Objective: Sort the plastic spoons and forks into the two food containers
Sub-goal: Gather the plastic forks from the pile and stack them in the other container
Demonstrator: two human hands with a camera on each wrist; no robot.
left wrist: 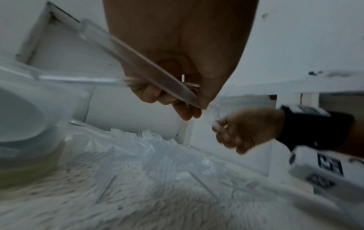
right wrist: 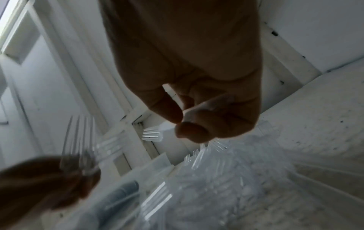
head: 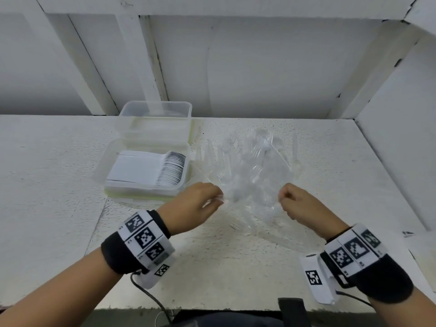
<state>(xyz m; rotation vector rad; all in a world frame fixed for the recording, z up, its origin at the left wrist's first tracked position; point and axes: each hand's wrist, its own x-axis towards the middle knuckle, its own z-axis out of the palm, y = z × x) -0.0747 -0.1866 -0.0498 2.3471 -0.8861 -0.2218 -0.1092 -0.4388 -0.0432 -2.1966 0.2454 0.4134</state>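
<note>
A loose pile of clear plastic forks point(head: 254, 171) lies on the white table point(head: 59, 161). My left hand point(head: 212, 200) grips a small bunch of clear forks point(left wrist: 149, 68) by their handles, and their tines point(right wrist: 78, 140) point up in the right wrist view. At the pile's near right edge, my right hand point(head: 286, 200) is curled, thumb and fingers pinching what looks like a clear fork handle point(right wrist: 206, 104). White spoons point(head: 153, 168) are stacked in the near clear container point(head: 146, 193). Behind it stands the far clear container point(head: 155, 114); its contents are hard to make out.
The two containers sit left of the pile, one behind the other. A white wall with framing point(head: 236, 67) closes the back, and a side panel point(head: 396, 161) closes the right. Bare table lies to the left and in front of my hands.
</note>
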